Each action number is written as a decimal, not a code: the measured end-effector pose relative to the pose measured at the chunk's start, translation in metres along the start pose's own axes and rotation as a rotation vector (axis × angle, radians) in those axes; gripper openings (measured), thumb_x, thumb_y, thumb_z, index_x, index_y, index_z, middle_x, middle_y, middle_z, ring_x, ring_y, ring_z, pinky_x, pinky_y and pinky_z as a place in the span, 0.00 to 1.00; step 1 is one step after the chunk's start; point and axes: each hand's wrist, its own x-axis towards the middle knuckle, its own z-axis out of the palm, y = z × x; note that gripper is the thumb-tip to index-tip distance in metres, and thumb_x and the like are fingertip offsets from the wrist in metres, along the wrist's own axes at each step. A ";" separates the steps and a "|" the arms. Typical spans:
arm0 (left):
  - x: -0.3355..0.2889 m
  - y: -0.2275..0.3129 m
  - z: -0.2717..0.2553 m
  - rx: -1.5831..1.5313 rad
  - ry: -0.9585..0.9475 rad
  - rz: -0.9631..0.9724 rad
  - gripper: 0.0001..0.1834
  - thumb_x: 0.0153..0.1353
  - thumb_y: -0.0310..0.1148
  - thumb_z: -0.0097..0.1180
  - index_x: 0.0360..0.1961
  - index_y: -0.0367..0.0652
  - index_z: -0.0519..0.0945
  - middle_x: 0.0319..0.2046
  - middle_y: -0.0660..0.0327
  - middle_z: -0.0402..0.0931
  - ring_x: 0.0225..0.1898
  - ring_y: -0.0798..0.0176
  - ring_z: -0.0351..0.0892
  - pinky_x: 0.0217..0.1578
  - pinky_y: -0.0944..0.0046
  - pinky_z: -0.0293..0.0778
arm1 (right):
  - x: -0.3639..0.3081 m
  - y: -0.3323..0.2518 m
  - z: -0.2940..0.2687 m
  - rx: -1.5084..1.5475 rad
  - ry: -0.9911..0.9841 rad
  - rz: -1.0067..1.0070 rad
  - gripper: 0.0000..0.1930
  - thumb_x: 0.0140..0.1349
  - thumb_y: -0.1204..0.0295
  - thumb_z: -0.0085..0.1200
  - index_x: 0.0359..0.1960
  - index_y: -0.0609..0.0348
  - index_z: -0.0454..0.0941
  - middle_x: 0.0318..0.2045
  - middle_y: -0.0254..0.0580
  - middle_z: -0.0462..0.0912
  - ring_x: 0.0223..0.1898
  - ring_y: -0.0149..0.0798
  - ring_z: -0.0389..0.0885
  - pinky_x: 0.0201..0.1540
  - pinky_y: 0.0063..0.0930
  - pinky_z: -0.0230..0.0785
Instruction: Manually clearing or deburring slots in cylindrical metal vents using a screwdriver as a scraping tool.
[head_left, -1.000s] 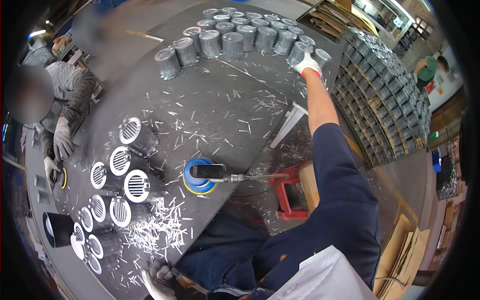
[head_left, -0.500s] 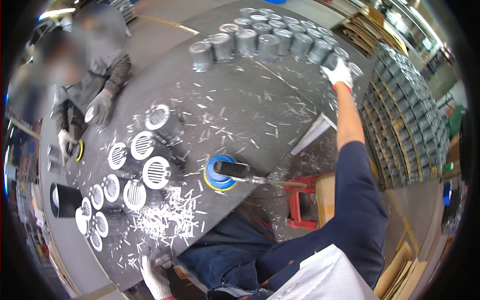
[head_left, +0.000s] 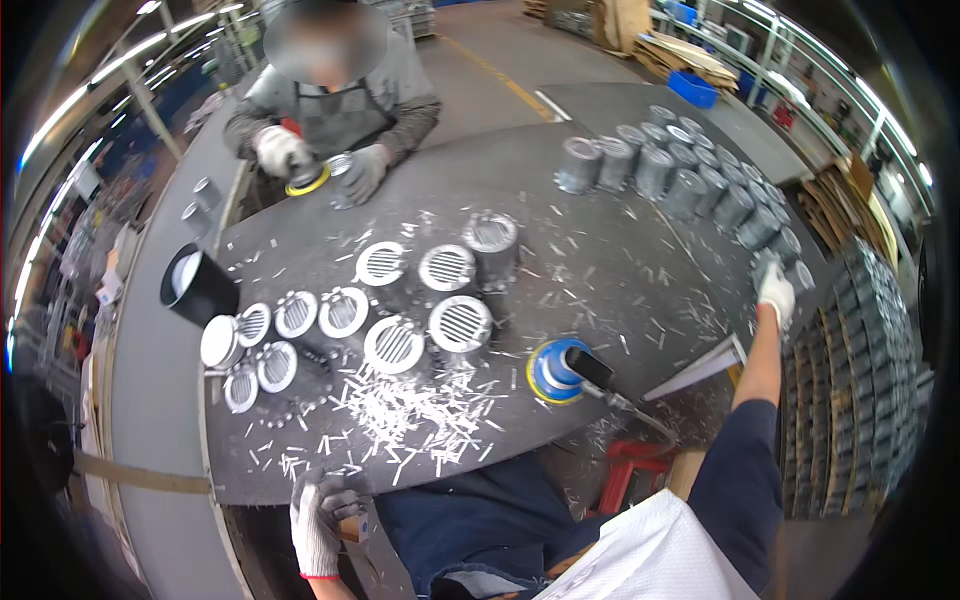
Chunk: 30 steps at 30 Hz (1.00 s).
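Observation:
My right arm stretches out to the far right of the table, its white-gloved hand (head_left: 776,292) closed round a grey metal cylinder (head_left: 785,243) at the near end of a group of them. Glove and metal blend there, so the fingertips are hard to make out. My left hand (head_left: 320,510), in a white glove with grey fingers, rests at the table's near edge, empty, fingers loosely apart. Just beyond it lies a heap of pale metal strips (head_left: 415,415). Several cylinders with slotted round faces (head_left: 460,324) stand behind the heap. A blue sander (head_left: 553,372) sits near the front edge.
Across the table a co-worker's gloved hands hold a yellow-rimmed sander (head_left: 308,181) and a cylinder (head_left: 343,183). A black bin (head_left: 200,286) stands at the left. Stacked metal parts (head_left: 850,400) rise at the right, above a red stool (head_left: 632,478) beside the table.
My view has swung left, so the table and the co-worker show further right. My right hand stays at the cylinder group's near end; my left hand stays by the table edge.

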 end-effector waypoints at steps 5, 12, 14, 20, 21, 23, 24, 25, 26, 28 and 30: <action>0.000 -0.006 -0.010 -0.024 0.079 -0.034 0.26 0.74 0.43 0.60 0.63 0.37 0.72 0.42 0.48 0.83 0.34 0.54 0.87 0.34 0.56 0.85 | -0.025 0.022 -0.004 0.002 -0.010 0.035 0.50 0.60 0.23 0.46 0.48 0.65 0.89 0.51 0.67 0.87 0.59 0.67 0.83 0.63 0.56 0.73; 0.008 -0.002 0.008 -0.007 -0.032 -0.046 0.27 0.73 0.44 0.61 0.64 0.38 0.72 0.44 0.49 0.84 0.37 0.55 0.89 0.34 0.60 0.84 | -0.017 0.037 0.034 0.051 -0.042 0.090 0.60 0.49 0.31 0.69 0.73 0.64 0.63 0.60 0.71 0.81 0.61 0.67 0.82 0.65 0.60 0.70; 0.011 -0.002 0.010 -0.015 -0.045 -0.053 0.27 0.73 0.44 0.61 0.64 0.38 0.72 0.46 0.49 0.83 0.38 0.55 0.89 0.34 0.60 0.84 | -0.004 0.045 0.051 0.096 -0.038 0.143 0.60 0.46 0.32 0.72 0.69 0.72 0.68 0.58 0.70 0.83 0.60 0.63 0.84 0.65 0.56 0.71; 0.008 0.001 0.004 0.000 -0.079 0.002 0.29 0.73 0.47 0.59 0.65 0.38 0.72 0.49 0.48 0.83 0.41 0.53 0.89 0.39 0.59 0.85 | 0.003 0.068 0.066 0.770 -0.165 0.228 0.37 0.49 0.33 0.72 0.42 0.57 0.84 0.24 0.37 0.82 0.16 0.32 0.73 0.18 0.28 0.62; 0.008 0.003 0.005 0.008 -0.064 -0.003 0.29 0.73 0.47 0.59 0.65 0.38 0.73 0.49 0.48 0.83 0.41 0.53 0.89 0.39 0.59 0.85 | -0.006 0.070 0.061 0.959 -0.253 0.241 0.35 0.51 0.33 0.71 0.40 0.54 0.84 0.21 0.34 0.80 0.14 0.29 0.71 0.16 0.26 0.58; 0.009 0.008 0.011 0.029 -0.023 -0.049 0.29 0.73 0.48 0.59 0.65 0.38 0.73 0.50 0.47 0.83 0.41 0.53 0.89 0.41 0.59 0.85 | -0.035 0.070 0.046 1.030 -0.414 0.223 0.31 0.60 0.30 0.60 0.35 0.47 0.82 0.18 0.28 0.75 0.12 0.24 0.62 0.15 0.22 0.47; 0.014 0.013 0.017 0.037 -0.072 -0.032 0.29 0.74 0.48 0.58 0.65 0.37 0.72 0.50 0.47 0.83 0.42 0.54 0.88 0.42 0.60 0.84 | -0.055 0.066 0.039 1.119 -0.554 0.221 0.31 0.62 0.32 0.59 0.41 0.49 0.82 0.22 0.29 0.78 0.14 0.23 0.66 0.16 0.21 0.51; 0.017 0.015 0.026 0.019 -0.140 0.023 0.29 0.74 0.47 0.58 0.66 0.37 0.72 0.50 0.47 0.83 0.41 0.55 0.88 0.41 0.60 0.83 | -0.074 0.059 0.029 1.172 -0.603 0.282 0.32 0.65 0.33 0.58 0.47 0.51 0.82 0.26 0.31 0.80 0.16 0.23 0.69 0.17 0.20 0.56; 0.022 0.018 0.038 0.019 -0.179 0.059 0.29 0.74 0.47 0.58 0.66 0.37 0.71 0.50 0.47 0.83 0.41 0.55 0.88 0.41 0.60 0.83 | -0.098 0.047 0.022 1.245 -0.650 0.203 0.34 0.65 0.32 0.57 0.52 0.52 0.81 0.26 0.30 0.80 0.16 0.23 0.68 0.16 0.20 0.55; 0.033 0.021 0.070 -0.039 -0.334 0.105 0.31 0.73 0.46 0.59 0.68 0.35 0.70 0.50 0.46 0.83 0.42 0.57 0.87 0.41 0.60 0.83 | -0.144 0.017 -0.001 1.315 -0.962 0.257 0.41 0.66 0.28 0.50 0.60 0.53 0.80 0.24 0.27 0.78 0.15 0.21 0.66 0.15 0.19 0.53; 0.040 0.021 0.110 -0.032 -0.499 0.103 0.33 0.72 0.46 0.62 0.67 0.31 0.69 0.53 0.43 0.81 0.48 0.55 0.86 0.46 0.61 0.83 | -0.195 -0.020 -0.027 1.242 -1.009 0.186 0.38 0.63 0.36 0.57 0.60 0.57 0.78 0.32 0.33 0.79 0.26 0.26 0.69 0.26 0.22 0.58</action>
